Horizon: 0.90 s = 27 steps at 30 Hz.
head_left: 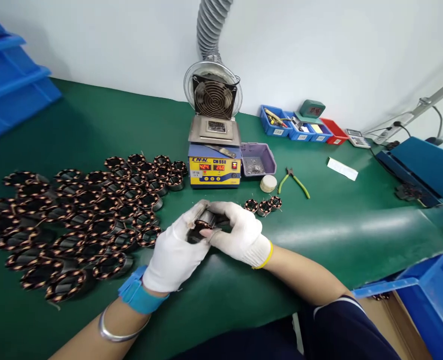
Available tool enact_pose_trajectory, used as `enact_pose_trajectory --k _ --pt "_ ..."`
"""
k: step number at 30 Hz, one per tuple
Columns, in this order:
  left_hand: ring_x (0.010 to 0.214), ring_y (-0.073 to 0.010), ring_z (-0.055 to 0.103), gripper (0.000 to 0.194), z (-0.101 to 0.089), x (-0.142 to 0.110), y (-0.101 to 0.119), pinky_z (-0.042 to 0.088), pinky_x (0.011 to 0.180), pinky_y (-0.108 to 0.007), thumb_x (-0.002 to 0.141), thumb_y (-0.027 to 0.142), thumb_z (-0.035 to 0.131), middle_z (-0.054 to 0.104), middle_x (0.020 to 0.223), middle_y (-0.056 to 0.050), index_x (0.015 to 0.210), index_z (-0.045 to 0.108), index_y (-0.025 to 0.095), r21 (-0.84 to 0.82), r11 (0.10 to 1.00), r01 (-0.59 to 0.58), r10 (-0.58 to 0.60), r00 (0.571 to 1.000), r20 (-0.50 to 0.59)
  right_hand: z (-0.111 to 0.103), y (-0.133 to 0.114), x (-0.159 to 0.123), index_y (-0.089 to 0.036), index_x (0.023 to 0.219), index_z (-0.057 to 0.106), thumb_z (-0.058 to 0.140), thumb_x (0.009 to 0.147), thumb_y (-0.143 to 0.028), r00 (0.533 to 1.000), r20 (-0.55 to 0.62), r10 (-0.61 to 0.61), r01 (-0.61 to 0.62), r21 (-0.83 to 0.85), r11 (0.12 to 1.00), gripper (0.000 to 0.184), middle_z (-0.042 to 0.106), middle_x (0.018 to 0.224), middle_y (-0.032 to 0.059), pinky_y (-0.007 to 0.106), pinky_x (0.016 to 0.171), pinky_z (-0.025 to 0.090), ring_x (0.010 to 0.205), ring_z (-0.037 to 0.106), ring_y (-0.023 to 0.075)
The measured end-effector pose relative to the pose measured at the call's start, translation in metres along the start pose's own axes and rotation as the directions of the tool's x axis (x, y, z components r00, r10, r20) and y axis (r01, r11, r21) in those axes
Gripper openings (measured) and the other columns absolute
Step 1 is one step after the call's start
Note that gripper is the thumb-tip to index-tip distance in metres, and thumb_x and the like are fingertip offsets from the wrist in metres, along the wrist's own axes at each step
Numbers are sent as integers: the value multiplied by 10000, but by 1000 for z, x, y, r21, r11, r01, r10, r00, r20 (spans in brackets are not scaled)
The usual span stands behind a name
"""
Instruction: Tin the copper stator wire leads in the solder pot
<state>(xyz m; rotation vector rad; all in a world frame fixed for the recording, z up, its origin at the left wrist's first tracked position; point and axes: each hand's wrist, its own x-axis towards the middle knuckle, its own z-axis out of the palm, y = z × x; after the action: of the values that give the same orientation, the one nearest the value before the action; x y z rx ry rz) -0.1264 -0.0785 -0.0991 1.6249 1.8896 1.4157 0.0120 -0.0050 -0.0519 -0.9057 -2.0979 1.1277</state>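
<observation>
Between my two white-gloved hands is a motor stator (205, 218), a steel ring with copper windings, partly hidden by the gloves. My left hand (178, 250) wraps round its near left side. My right hand (238, 231) grips it from the right, with the thumb across the copper inner edge. Many similar wound stators (104, 225) lie side by side on the green mat to the left. Three smaller stators (265, 207) with wire ends sticking out sit just beyond my right hand.
Straight ahead stands a solder pot (214, 165) with a fan (214, 97) behind it. A purple tray (270, 162), a round whitish tin (268, 183) and green-handled cutters (296, 182) are to its right. Farther back are small blue bins (276, 131); blue crates (14, 95) stand left.
</observation>
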Motion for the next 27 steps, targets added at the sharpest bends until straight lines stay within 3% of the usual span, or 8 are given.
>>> enact_pose_trajectory --k 3,6,10,16,18,20,24,27 --pt "1061 -311 642 613 -2 1 2 518 958 -431 715 287 644 636 1250 -44 1312 505 270 55 998 29 -26 998 -50 -6 0 -3 -253 1210 593 670 768 -396 984 -4 -177 174 -177 969 472 662 1134 44 322 900 515 1025 630 190" --pt "831 -293 687 339 -6 7 7 560 750 -400 706 333 638 728 915 -43 1032 654 240 6 980 197 -197 980 31 -9 0 -3 -234 1204 595 644 792 -396 971 -11 -239 231 -221 948 445 658 1138 58 324 900 510 1042 622 196" --pt "656 -210 656 196 -9 15 14 543 585 -314 672 334 682 699 727 -36 802 632 196 -286 887 364 -284 916 284 -9 0 1 -253 1182 597 690 749 -369 997 -57 -60 58 -40 998 458 660 1139 38 327 907 521 1015 638 186" --pt "376 -105 477 237 -30 19 28 405 401 -234 750 376 650 577 460 5 654 591 168 -517 695 500 -289 852 436 -8 6 13 -188 1115 581 731 687 -323 986 -25 166 -143 392 909 473 701 997 63 349 800 571 869 682 186" --pt "320 -102 404 251 -43 20 28 359 380 -245 740 386 657 502 374 21 625 573 178 -639 600 481 -179 859 480 -9 7 17 -181 1078 578 746 654 -310 976 -62 210 -160 453 877 473 705 978 71 346 761 579 846 682 189" --pt "300 -103 356 299 -49 21 26 329 374 -254 762 439 619 442 337 29 617 553 187 -737 526 425 -153 900 409 -11 7 19 -179 1054 576 754 635 -302 965 -86 247 -177 480 859 472 703 987 78 344 740 582 842 680 191" --pt "474 -138 519 441 -34 21 19 389 432 -256 846 590 443 601 579 -29 795 579 173 -666 667 335 -327 934 142 -10 7 17 -189 1066 578 758 643 -306 969 -52 242 -185 499 847 474 703 995 72 350 742 584 840 682 192" --pt "570 -134 548 398 -18 17 22 427 500 -250 806 567 548 612 679 -19 830 574 171 -451 829 330 -314 943 114 -5 8 13 -186 1071 579 766 643 -309 975 -16 220 -182 502 846 483 705 980 67 354 775 580 858 682 189"
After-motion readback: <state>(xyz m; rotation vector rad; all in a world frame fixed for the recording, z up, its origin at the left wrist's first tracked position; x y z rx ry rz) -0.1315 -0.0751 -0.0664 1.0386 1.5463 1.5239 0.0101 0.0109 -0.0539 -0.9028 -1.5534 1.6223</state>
